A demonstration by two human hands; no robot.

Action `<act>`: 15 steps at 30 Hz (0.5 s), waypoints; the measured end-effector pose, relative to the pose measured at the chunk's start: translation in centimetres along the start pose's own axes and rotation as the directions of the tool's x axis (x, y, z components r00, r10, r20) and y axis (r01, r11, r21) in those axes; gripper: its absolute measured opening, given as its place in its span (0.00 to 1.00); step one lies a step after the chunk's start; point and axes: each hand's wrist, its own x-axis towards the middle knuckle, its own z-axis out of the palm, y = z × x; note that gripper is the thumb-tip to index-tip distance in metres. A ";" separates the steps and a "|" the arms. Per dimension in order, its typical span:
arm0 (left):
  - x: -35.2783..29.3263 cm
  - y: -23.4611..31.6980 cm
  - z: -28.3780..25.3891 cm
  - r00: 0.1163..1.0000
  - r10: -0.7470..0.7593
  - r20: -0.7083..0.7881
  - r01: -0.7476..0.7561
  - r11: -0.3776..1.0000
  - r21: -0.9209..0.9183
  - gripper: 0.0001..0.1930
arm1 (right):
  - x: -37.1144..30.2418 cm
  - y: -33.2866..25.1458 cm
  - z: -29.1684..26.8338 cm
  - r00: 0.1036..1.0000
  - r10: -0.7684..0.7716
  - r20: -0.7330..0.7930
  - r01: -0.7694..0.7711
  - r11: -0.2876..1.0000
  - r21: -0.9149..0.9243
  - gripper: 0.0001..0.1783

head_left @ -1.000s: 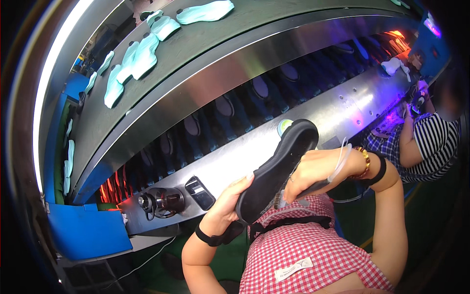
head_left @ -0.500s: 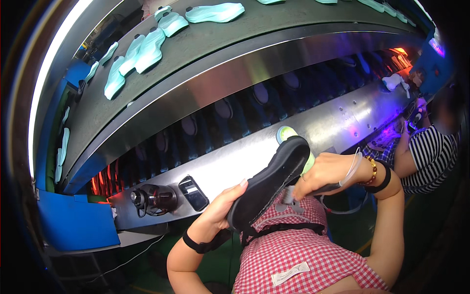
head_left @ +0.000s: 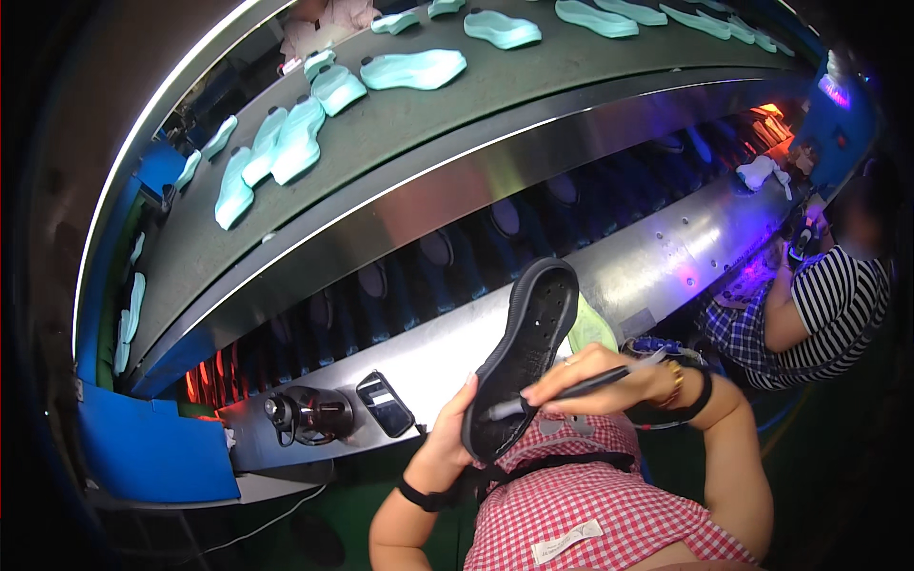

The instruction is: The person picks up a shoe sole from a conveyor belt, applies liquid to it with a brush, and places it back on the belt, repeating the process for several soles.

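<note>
- Head view: my left hand cups the lower end of a black rubber shoe outsole, fingers wrapped round its edge, so the sole stands tilted with its inner face turned up toward me.
- The sole sits just in front of the long polished steel bench, above my lap in the red-and-white checked apron.
- My right hand pinches a slim dark pen-like tool between thumb and fingers; the tip rests on the lower inner face of the sole.
- On the bench, left of the sole, lie a dark phone and a small black fan.
- Above the bench, a grey conveyor belt carries pale mint-green foam soles.
- Right of the sole, a co-worker in a striped shirt bends over the same bench.
- To do this well, I judge the left hand should brace the sole firmly while the tool moves in short, light strokes near the rim, with the wrist rested to avoid slipping.
</note>
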 end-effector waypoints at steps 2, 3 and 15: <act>0.1 -1.0 -0.2 0.999 0.010 0.032 -0.006 0.994 -0.113 0.30 | 0.0 1.8 0.5 0.983 0.106 -0.150 -0.105 0.994 0.010 0.12; -0.1 -1.6 0.1 0.999 0.028 -0.016 -0.030 0.988 -0.154 0.30 | 0.0 2.1 0.4 0.958 0.208 -0.197 -0.204 0.978 0.042 0.12; -3.6 -4.8 -2.8 0.946 0.314 0.077 -0.295 0.936 -0.194 0.30 | 0.8 2.7 3.5 0.915 0.079 -0.396 -0.032 0.992 0.125 0.10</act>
